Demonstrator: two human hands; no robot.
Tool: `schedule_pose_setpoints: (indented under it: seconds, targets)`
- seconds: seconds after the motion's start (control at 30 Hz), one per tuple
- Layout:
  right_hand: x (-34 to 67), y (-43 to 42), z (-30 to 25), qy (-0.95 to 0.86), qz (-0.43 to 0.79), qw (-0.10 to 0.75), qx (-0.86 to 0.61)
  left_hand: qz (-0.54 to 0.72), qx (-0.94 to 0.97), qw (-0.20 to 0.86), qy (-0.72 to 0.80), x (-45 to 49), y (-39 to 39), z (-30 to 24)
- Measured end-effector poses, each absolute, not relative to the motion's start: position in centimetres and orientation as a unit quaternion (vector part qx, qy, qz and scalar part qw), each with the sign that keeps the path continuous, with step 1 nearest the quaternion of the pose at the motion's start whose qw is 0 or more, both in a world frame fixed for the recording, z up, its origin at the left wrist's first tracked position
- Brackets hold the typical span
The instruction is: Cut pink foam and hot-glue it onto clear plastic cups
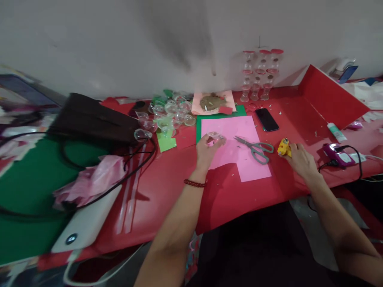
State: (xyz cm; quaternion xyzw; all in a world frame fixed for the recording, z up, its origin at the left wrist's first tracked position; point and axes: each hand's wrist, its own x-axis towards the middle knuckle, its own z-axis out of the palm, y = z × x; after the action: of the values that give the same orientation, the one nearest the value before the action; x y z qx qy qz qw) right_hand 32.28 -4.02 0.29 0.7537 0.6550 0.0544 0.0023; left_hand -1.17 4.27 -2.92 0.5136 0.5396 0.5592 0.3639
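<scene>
My left hand [206,150] is closed around a small clear plastic cup-like piece [213,135], above the pink sheet [230,128]. To the right, my right hand [301,160] has its fingers wrapped on a small yellow glue gun [283,147] near the red table surface. Grey-handled scissors [260,153] lie partly spread on the pink sheet between my hands. A green sheet [242,111] shows from under the pink one. Small scraps are scattered about.
Several clear plastic pieces [172,109] are heaped at the back left. Stacked clear columns with red discs [256,81] stand by the wall. A phone [267,119], a glue tube [336,132] and a purple power socket [338,155] lie right; a white power bank [88,223] lies left.
</scene>
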Motion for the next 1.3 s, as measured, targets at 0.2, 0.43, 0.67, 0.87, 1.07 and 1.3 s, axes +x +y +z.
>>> schedule_pose_setpoints:
  seconds: [0.2,0.43,0.67,0.87,1.07,1.3]
  targets:
    - [33.1,-3.6,1.1,0.643,0.082,0.022,0.761,0.53,0.525,0.412,0.522,-0.6,4.1,-2.8]
    - [24.4,4.9,2.6,0.747,-0.015,-0.026,0.664,0.425,0.597,0.393,0.556,-0.6,3.8,-2.6]
    - [21.0,11.8,1.5,0.732,-0.06,0.009,0.678,0.32,0.647,0.346,0.599,-0.6,3.8,-1.9]
    - [22.6,11.7,1.3,0.69,-0.077,-0.106,0.712,0.295,0.663,0.341,0.597,-0.4,3.9,-1.6]
    - [20.8,8.3,1.4,0.53,-0.362,-0.535,0.549,0.332,0.653,0.363,0.576,-0.3,3.8,-1.9]
    - [17.4,6.3,1.3,0.531,-0.433,-0.496,0.533,0.318,0.647,0.349,0.599,-0.5,4.1,-2.0]
